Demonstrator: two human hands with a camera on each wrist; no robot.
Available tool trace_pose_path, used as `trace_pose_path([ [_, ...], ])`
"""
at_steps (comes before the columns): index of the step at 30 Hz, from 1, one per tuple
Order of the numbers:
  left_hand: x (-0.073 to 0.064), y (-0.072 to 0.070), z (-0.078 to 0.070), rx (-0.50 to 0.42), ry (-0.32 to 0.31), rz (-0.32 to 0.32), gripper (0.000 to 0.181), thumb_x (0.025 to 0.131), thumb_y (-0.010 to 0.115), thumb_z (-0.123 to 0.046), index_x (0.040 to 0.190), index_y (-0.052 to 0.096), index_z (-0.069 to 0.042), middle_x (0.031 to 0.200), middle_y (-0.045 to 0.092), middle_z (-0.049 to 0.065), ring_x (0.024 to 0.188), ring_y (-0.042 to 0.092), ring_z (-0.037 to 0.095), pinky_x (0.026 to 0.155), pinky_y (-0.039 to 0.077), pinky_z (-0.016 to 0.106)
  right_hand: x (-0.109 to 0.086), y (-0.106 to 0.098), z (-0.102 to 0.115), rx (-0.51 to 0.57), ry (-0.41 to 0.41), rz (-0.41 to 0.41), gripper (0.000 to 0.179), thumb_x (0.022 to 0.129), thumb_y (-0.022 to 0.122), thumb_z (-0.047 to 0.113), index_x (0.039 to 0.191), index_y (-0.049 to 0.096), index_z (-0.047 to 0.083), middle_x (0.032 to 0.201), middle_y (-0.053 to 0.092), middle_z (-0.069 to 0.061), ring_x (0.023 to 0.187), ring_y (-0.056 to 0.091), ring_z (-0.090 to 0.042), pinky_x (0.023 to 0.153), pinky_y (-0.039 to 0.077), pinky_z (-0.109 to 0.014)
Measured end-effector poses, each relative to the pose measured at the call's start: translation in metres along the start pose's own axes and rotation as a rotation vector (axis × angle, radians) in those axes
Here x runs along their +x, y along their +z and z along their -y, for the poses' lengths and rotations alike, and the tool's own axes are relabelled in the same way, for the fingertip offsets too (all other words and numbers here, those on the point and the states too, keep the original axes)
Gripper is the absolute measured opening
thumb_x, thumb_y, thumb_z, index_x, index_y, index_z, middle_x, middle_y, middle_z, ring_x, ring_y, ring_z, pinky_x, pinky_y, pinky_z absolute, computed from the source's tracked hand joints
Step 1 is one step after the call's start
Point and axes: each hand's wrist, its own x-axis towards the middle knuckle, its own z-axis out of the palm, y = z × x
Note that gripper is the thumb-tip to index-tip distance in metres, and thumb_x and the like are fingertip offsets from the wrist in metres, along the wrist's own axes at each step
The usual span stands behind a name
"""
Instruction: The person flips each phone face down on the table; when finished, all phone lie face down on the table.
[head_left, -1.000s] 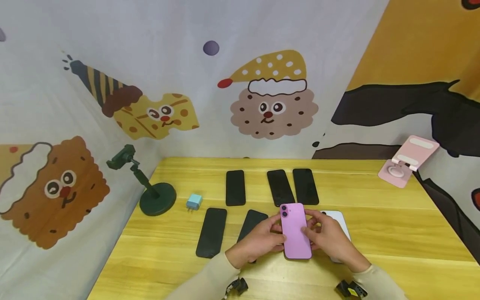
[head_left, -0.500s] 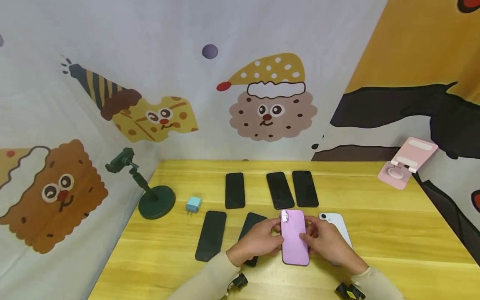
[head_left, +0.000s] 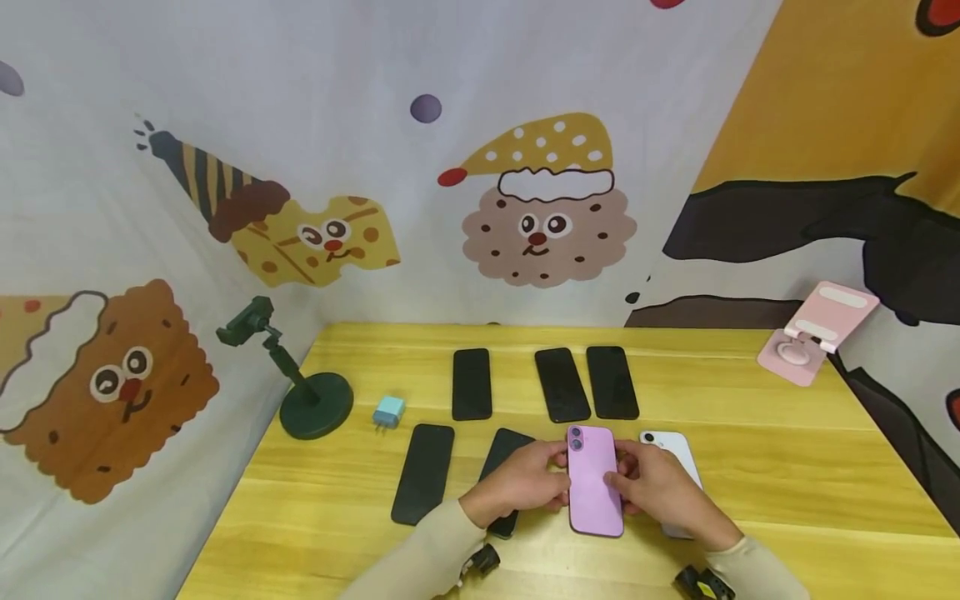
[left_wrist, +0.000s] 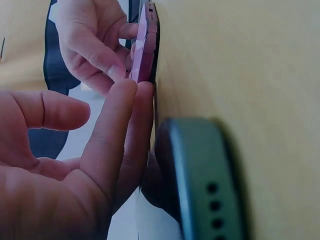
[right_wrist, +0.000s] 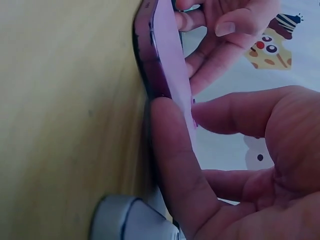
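A pink-purple smartphone [head_left: 595,482] is close over the table, its back with two camera lenses facing up. My right hand [head_left: 660,487] pinches its right side, thumb on the back and index finger along the edge. Along the left side, straight fingers of my left hand [head_left: 525,479] touch the edge, and the left thumb [left_wrist: 65,111] stays apart from the phone. Under the left forearm and hand is a partly covered black phone [head_left: 504,450]. A white phone [head_left: 678,454], back up, lies partly hidden beneath the right hand.
Black phones lie screen up at the back: one at left [head_left: 472,383], one in the middle [head_left: 562,384], one at right [head_left: 612,382]. Another black phone [head_left: 423,473] lies front left. A blue charger plug [head_left: 388,412], dark green phone stand [head_left: 317,406] and pink folding stand [head_left: 795,354] stand around them.
The pink-purple phone and both hands have come slightly toward the person and lower. More of the white phone's top now shows. The other phones and stands stay in place.
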Motion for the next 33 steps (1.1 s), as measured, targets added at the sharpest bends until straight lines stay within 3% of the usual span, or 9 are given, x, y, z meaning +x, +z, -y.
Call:
trace_pose_path([
  [7, -0.001, -0.001, 0.000, 0.014, -0.016, -0.016, 0.056, 0.090, 0.066, 0.001, 0.146, 0.061, -0.003, 0.116, 0.066, 0.002, 0.070, 0.072, 0.015, 0.061, 0.061, 0.028, -0.001, -0.004, -0.002, 0.038, -0.039, 0.041, 0.060, 0.093, 0.078, 0.008, 0.143, 0.055, -0.012, 0.087, 0.063, -0.006, 0.062, 0.069, -0.017, 0.053, 0.060, -0.030],
  [15, -0.005, -0.007, 0.000, -0.063, -0.040, 0.007, 0.054, 0.092, 0.070, -0.006, 0.146, 0.059, -0.004, 0.127, 0.067, 0.007, 0.080, 0.073, 0.020, 0.072, 0.064, 0.035, -0.001, -0.009, 0.005, -0.038, -0.071, 0.007, 0.056, 0.094, 0.078, 0.013, 0.142, 0.059, -0.008, 0.087, 0.064, -0.003, 0.062, 0.066, -0.016, 0.051, 0.053, -0.027],
  [21, -0.011, -0.018, 0.000, -0.066, 0.006, -0.001, 0.059, 0.098, 0.070, -0.016, 0.153, 0.052, -0.002, 0.129, 0.066, 0.011, 0.094, 0.073, 0.021, 0.078, 0.062, 0.037, 0.003, -0.007, 0.018, -0.085, -0.136, -0.034, 0.053, 0.095, 0.079, 0.018, 0.140, 0.062, -0.004, 0.090, 0.065, -0.001, 0.069, 0.060, -0.010, 0.055, 0.051, -0.023],
  [26, -0.019, -0.031, 0.002, -0.065, 0.041, 0.007, 0.057, 0.104, 0.066, -0.023, 0.155, 0.049, -0.002, 0.136, 0.062, 0.015, 0.101, 0.070, 0.023, 0.079, 0.059, 0.037, 0.008, 0.002, 0.024, -0.057, -0.184, -0.042, 0.052, 0.096, 0.079, 0.020, 0.140, 0.064, -0.001, 0.092, 0.068, -0.001, 0.070, 0.062, -0.009, 0.059, 0.051, -0.023],
  [33, -0.034, -0.048, 0.008, -0.005, 0.064, -0.074, 0.052, 0.106, 0.066, -0.024, 0.152, 0.054, -0.004, 0.142, 0.061, 0.015, 0.120, 0.065, 0.024, 0.097, 0.059, 0.044, 0.010, 0.017, 0.034, 0.037, -0.210, -0.015, 0.049, 0.098, 0.077, 0.020, 0.141, 0.064, 0.001, 0.103, 0.073, -0.004, 0.080, 0.070, -0.009, 0.065, 0.057, -0.024],
])
